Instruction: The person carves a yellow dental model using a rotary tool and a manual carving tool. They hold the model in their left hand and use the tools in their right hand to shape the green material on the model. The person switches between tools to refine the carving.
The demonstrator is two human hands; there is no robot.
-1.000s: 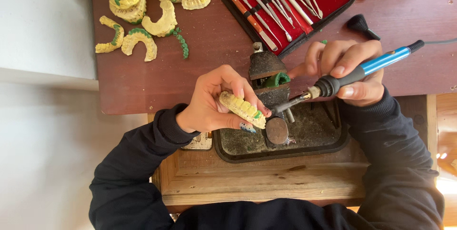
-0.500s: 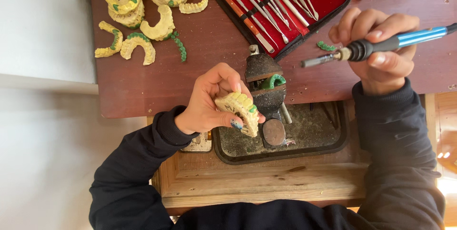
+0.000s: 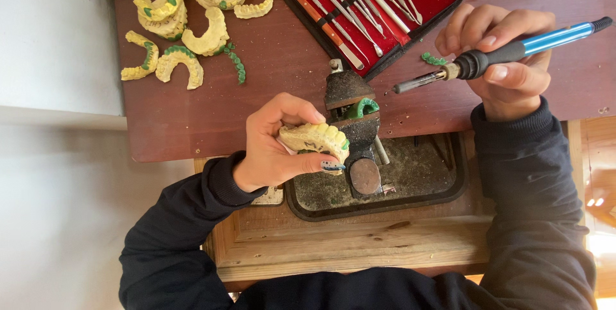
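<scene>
My left hand (image 3: 274, 144) grips a yellow plaster dental cast (image 3: 314, 138) with a row of teeth, held just left of a dark small vise (image 3: 351, 122) that clamps a green wax piece (image 3: 360, 108). My right hand (image 3: 507, 60) holds a blue-handled electric wax tool (image 3: 494, 58) like a pen, its metal tip pointing left above the brown table, apart from the cast. A small green wax strip (image 3: 434, 60) lies on the table under the tool.
Several yellow plaster casts with green wax (image 3: 186, 27) lie at the table's back left. An open red-lined case of metal instruments (image 3: 372, 2) sits at the back. A dark tray (image 3: 410, 181) rests in a wooden drawer (image 3: 359, 246) under the vise.
My right hand has drawn the wax tool away from the cast, up and to the right. My left hand has turned the cast so its teeth face up.
</scene>
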